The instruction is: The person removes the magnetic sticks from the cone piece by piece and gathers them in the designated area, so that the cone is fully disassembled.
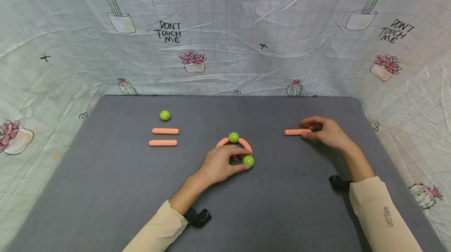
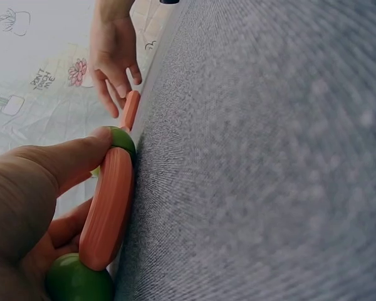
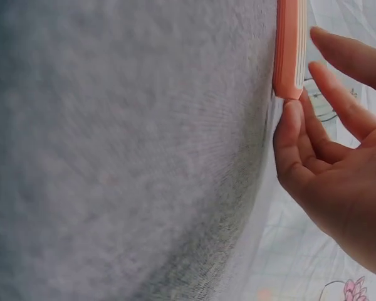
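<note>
In the head view my left hand (image 1: 225, 162) pinches a green ball (image 1: 248, 161) between thumb and index finger, low over the table. The ball meets the end of a curved orange piece (image 1: 246, 145). Another green ball (image 1: 233, 138) joins that piece to a second curved orange piece (image 1: 222, 141), partly hidden behind the hand. The left wrist view has a curved orange piece (image 2: 106, 210) with a green ball (image 2: 80, 279) at its near end. My right hand (image 1: 327, 132) is around the right end of a straight orange stick (image 1: 294, 132), fingers spread, with gaps beside the stick (image 3: 289, 47).
Two straight orange sticks (image 1: 165, 131) lie parallel at the left of the grey table (image 1: 275, 205). A loose green ball (image 1: 165, 115) is behind them. Printed fabric (image 1: 239, 20) hangs at the back and sides.
</note>
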`<state>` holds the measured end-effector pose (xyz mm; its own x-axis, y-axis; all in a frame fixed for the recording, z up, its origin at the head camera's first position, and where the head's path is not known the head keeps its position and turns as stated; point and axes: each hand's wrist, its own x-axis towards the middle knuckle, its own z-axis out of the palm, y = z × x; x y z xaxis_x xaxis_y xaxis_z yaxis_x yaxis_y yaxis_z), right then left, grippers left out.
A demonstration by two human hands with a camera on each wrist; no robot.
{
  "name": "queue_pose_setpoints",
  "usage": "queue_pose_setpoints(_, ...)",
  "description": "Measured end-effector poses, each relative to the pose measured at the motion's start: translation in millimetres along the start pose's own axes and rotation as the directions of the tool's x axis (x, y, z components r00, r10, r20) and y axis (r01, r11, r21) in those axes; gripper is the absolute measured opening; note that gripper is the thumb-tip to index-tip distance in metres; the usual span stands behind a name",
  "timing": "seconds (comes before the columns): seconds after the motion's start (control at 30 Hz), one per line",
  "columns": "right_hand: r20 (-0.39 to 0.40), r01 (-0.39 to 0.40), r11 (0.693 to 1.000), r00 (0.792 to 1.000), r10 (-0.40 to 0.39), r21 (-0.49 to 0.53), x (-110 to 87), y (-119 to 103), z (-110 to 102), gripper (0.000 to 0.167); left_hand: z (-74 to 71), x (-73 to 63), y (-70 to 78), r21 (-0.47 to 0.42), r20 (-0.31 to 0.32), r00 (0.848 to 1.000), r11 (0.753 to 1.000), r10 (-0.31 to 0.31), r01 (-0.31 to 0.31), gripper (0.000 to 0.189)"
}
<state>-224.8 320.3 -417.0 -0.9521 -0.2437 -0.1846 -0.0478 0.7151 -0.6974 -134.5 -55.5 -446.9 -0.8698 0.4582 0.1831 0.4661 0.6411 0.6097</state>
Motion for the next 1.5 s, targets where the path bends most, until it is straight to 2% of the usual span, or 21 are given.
queue_pose_setpoints(0.1,-0.03,0.013,1.0,0.999,-0.013,0.006,-3.3,-4.1,2.1,0.05,-1.1,0.7,0.3,-0.011,0.005,1.0,1.0,-0.003,0.003,0.038)
queue_pose_setpoints(0.3,-0.084,0.11,0.993,0.991,-0.107,0.037,-11.0,-20.7,14.7,0.04,-1.2,0.7,1.5,-0.004,-0.005,1.0,1.0,-0.024,0.024,0.034)
queue_pose_setpoints(0.47,-0.063,0.127,0.99,0.99,-0.123,0.063,-13.0,-35.7,28.6,0.035,1.2,-0.3,3.8,0.002,-0.038,0.999,0.999,-0.04,0.04,0.034)
queue_pose_setpoints(0.6,-0.039,0.175,0.982,0.984,-0.173,0.068,-12.2,-43.2,38.9,0.031,4.3,0.0,4.2,-0.001,-0.075,0.996,0.999,-0.047,0.047,0.032)
queue_pose_setpoints(0.77,0.02,0.208,0.976,0.978,-0.21,0.072,-13.3,-53.7,53.6,0.028,5.3,-1.3,1.2,-0.017,-0.077,0.995,0.998,-0.056,0.055,0.028)
queue_pose_setpoints(0.93,0.091,0.233,0.97,0.967,-0.239,0.075,-16.4,-61.9,66.1,0.024,0.9,0.2,-3.1,-0.052,-0.036,0.999,0.999,0.0,-0.002,0.025)
queue_pose_setpoints(1.1,0.167,0.262,0.96,0.947,-0.275,0.1,-17.2,-71.4,74.9,0.025,-6.0,-0.4,-5.2,-0.054,0.014,1.0,0.998,0.024,-0.024,0.025)
queue_pose_setpoints(1.2,0.225,0.281,0.952,0.927,-0.301,0.118,-16.0,-77.2,80.8,0.027,-7.8,-1.8,-5.2,-0.044,0.02,0.999,0.998,0.047,-0.047,0.026)
queue_pose_setpoints(1.37,0.276,0.324,0.939,0.897,-0.344,0.118,-12.2,-86.0,91.6,0.03,-5.7,-4.6,0.2,-0.001,-0.023,0.995,0.995,0.1,-0.1,0.026)
queue_pose_setpoints(1.5,0.296,0.337,0.932,0.884,-0.361,0.131,-7.9,-91.1,98.5,0.033,-0.9,-5.9,5.7,0.067,-0.092,0.992,0.994,0.091,-0.085,0.029)
